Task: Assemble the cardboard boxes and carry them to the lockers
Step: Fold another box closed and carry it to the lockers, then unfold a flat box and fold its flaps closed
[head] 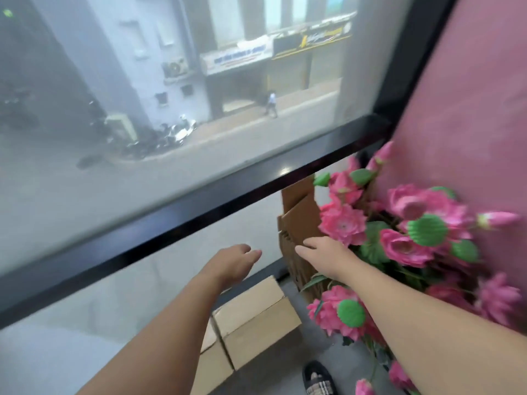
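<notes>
Fingers point(251, 252) of left hand point(232, 262) loosely curled, holding nothing, hovering above assembled cardboard box point(256, 317) on floor. Right hand point(325, 252) open, fingers straight, reaching toward flattened cardboard stack point(299, 220) standing upright just beyond that box. Pink artificial flowers point(399, 238) right of stack, brushing right forearm. Black window frame point(199, 201) behind stack, street outside.

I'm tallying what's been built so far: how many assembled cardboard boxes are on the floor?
2, side by side on the floor below the window: one box nearer the flowers, another partly hidden under the left forearm. Flattened cardboard stands behind.
</notes>
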The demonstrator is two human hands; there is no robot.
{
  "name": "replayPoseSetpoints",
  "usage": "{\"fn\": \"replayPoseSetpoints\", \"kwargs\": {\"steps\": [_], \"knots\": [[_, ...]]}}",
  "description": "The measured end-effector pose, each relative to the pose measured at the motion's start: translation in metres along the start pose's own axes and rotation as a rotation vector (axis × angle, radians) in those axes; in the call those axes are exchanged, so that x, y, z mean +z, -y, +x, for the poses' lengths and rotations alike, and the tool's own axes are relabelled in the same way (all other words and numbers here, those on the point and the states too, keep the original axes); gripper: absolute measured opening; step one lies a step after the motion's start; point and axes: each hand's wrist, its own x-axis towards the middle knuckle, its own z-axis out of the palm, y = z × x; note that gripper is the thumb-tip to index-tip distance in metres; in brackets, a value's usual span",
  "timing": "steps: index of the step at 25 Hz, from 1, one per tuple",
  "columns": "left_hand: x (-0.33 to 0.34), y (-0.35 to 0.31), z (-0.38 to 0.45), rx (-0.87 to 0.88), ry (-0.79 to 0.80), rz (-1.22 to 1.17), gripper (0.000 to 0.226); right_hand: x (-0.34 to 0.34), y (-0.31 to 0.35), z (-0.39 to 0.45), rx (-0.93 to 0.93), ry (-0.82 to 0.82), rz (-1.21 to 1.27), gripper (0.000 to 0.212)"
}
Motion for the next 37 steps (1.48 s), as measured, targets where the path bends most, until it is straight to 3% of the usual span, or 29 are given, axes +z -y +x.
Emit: {"fn": "replayPoseSetpoints", "kwargs": {"steps": [5,14,16,18,20,23,28,33,35,37], "knots": [[-0.003,-0.107,-0.029,0.269,0.081,0.123,0.054,-0.067,-0.049,-0.118,0.205,-0.211,0.096,0.042],[0.091,-0.325,-0.102,0.651,0.276,0.320,0.048,-0.125,-0.192,-0.335,0.551,-0.595,0.259,0.054],[0.128,-0.374,-0.126,0.838,0.242,0.345,0.043,-0.130,-0.228,-0.384,0.585,-0.662,0.318,0.053],[0.172,-0.417,-0.150,0.993,0.307,0.498,0.057,-0.133,-0.264,-0.434,0.647,-0.707,0.387,0.054],[0.219,-0.462,-0.183,1.045,0.369,0.680,0.065,-0.133,-0.305,-0.488,0.735,-0.743,0.433,0.057],[0.292,-0.522,-0.239,1.065,0.423,0.706,0.049,-0.131,-0.366,-0.563,0.794,-0.858,0.539,0.072],[0.393,-0.600,-0.318,1.184,0.525,0.761,0.048,-0.129,-0.432,-0.664,0.901,-0.960,0.619,0.047],[0.477,-0.669,-0.380,1.309,0.683,0.865,0.054,-0.126,-0.498,-0.735,1.076,-1.029,0.701,0.061],[0.514,-0.702,-0.397,1.346,0.741,0.840,0.060,-0.131,-0.523,-0.760,1.138,-1.050,0.676,0.055],[0.557,-0.736,-0.410,1.370,0.800,0.766,0.084,-0.136,-0.550,-0.784,1.227,-1.054,0.644,0.045]]}}
